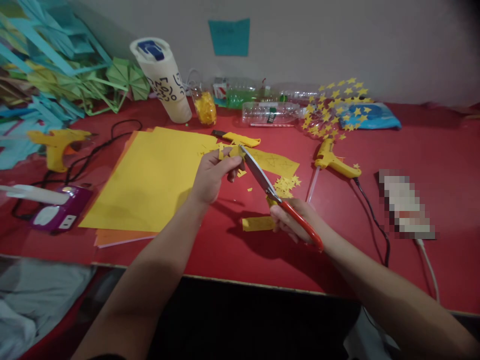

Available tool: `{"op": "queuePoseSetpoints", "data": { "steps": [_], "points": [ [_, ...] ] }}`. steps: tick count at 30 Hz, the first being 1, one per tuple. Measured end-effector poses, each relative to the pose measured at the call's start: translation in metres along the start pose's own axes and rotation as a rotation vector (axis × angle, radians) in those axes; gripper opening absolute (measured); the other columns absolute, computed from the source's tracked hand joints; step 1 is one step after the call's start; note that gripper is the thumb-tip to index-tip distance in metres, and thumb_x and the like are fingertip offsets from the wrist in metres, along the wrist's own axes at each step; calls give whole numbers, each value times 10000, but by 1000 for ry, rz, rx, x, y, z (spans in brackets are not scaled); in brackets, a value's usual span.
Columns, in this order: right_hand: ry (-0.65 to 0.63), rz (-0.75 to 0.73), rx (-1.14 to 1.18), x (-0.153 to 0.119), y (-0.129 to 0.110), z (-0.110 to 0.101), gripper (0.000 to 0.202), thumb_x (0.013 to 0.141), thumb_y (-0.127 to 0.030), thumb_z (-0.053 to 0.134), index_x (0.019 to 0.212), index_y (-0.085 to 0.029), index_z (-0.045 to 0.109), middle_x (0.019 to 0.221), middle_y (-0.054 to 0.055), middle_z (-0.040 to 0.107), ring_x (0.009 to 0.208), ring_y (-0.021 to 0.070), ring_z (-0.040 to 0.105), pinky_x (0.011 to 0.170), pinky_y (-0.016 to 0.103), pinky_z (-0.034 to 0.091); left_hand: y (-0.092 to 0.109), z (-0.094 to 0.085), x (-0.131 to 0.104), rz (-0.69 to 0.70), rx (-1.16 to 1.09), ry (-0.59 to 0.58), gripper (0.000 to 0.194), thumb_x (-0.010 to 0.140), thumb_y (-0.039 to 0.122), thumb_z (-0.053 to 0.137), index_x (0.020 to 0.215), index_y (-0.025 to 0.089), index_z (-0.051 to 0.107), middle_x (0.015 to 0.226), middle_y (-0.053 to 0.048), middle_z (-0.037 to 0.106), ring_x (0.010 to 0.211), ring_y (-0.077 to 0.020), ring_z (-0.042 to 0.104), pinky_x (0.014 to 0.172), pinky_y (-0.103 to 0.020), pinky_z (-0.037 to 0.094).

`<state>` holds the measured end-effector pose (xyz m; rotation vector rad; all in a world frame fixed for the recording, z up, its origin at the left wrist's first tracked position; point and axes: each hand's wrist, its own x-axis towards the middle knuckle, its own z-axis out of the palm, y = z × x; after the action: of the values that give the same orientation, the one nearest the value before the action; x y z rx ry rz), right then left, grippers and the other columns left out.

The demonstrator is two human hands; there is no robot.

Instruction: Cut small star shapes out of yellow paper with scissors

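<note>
Between the fingers of my left hand (pixel 214 175) is a small piece of yellow paper (pixel 236 151). My right hand (pixel 294 219) grips red-handled scissors (pixel 262 179), whose blade tips meet that piece. Whether the blades are fully closed is hard to make out. Below them lies a pile of cut yellow stars (pixel 286 186). A yellow strip with drawn outlines (pixel 275 162) rests behind the blades, and another short yellow strip (pixel 258 223) lies beside my right hand. Tiny scraps are scattered under my left hand.
Yellow sheets (pixel 150 180) stack at left, with a box cutter (pixel 240 139) behind. Glue guns (pixel 60 145) (pixel 335 162) lie on both sides. A tumbler (pixel 165 80), plastic bottles (pixel 272 113) and a star cluster (pixel 330 112) line the wall. A purple power socket (pixel 62 207) and blurred phone-like object (pixel 405 202) flank me.
</note>
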<state>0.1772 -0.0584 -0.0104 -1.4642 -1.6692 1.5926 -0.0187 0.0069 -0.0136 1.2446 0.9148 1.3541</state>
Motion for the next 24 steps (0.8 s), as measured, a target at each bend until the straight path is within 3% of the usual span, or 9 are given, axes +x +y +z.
{"op": "queuePoseSetpoints", "data": {
  "steps": [11,18,24],
  "points": [
    [1,-37,-45,1,-1,0,549,733,-729,523,547,-221,426,444,-39,476,314,62,388,356,237,319,7,0,4,-9,-7,133,178,659,205,604,493,179,547,420,47,480,401,-39,414,401,-178,355],
    [-8,-42,-40,1,-1,-1,550,719,-720,564,541,-217,432,462,-28,485,345,62,382,350,226,288,10,-1,4,2,-56,131,191,678,174,588,517,180,486,426,59,448,406,-31,413,413,-163,355],
    [-2,-43,-44,0,0,-1,524,739,-694,543,554,-218,426,469,-29,488,330,64,378,339,225,297,8,-1,4,-18,-18,110,130,687,191,600,568,172,553,460,51,481,426,-37,438,427,-172,379]
  ]
}}
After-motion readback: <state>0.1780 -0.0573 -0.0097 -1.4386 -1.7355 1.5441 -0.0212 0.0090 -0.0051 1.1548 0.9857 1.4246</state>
